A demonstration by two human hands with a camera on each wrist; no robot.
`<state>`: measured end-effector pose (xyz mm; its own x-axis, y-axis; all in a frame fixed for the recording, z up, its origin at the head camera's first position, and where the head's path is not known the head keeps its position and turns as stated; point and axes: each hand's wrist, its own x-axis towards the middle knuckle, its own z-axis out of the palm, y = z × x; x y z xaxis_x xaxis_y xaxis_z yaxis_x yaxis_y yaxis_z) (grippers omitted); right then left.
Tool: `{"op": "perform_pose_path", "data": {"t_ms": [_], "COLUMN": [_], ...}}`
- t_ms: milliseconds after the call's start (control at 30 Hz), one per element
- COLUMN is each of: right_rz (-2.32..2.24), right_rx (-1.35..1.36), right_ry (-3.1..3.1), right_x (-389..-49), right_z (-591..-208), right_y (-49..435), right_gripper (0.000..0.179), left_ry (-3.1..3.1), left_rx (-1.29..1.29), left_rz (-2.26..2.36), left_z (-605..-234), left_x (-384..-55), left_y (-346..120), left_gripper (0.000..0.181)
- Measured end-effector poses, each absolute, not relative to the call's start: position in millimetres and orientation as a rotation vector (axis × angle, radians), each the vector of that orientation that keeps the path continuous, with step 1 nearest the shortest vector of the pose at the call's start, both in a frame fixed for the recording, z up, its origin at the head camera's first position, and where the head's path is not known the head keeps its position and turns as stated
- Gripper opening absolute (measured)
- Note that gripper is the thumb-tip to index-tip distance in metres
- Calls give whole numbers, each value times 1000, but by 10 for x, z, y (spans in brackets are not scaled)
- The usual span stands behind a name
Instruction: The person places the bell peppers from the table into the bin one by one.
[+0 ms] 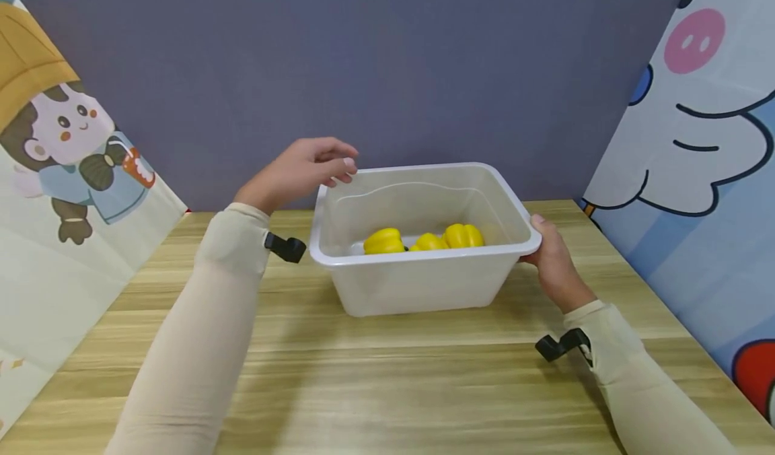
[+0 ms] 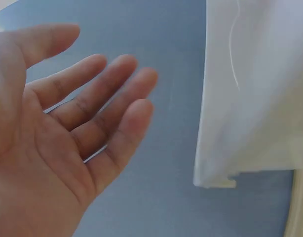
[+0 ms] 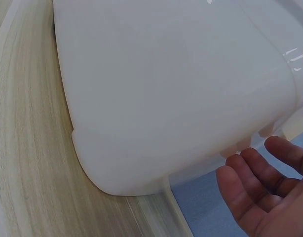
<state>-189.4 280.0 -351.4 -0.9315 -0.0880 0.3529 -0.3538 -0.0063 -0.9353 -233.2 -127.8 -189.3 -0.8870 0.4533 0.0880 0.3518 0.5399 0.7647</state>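
A white plastic bin (image 1: 418,283) stands on the table, with three yellow bell peppers (image 1: 384,241) lying inside near its front wall. My right hand (image 1: 554,266) holds the bin by its right rim, thumb at the top edge and fingers beneath the lip. In the right wrist view those fingers (image 3: 250,192) are bent up against the underside of the rim. My left hand (image 1: 305,169) hovers by the bin's back left corner, fingers loosely bent with nothing in them. From the left wrist, the palm (image 2: 48,163) faces the camera, apart from the bin wall (image 2: 260,98).
The wood-grain table (image 1: 387,388) runs back to a grey-blue panel (image 1: 363,64) behind the bin. Cartoon-printed panels border it, one with a child figure (image 1: 91,152) at left, another with a pink snout (image 1: 694,41) at right. Each wrist wears a black camera mount (image 1: 286,247).
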Motion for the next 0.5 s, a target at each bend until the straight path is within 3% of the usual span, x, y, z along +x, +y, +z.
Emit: {"op": "perform_pose_path", "data": {"t_ms": [500], "right_rz": [2061], "right_rx": [491], "right_ry": [-2082], "right_x": [-1894], "right_z": [-3526], "right_y": [2802], "right_gripper": [42], "left_ry": [2716], "left_rx": [573], "left_rz": [1616], "left_z": [-2147], "left_x": [-2210], "left_y": [-1647], "left_gripper": [35]}}
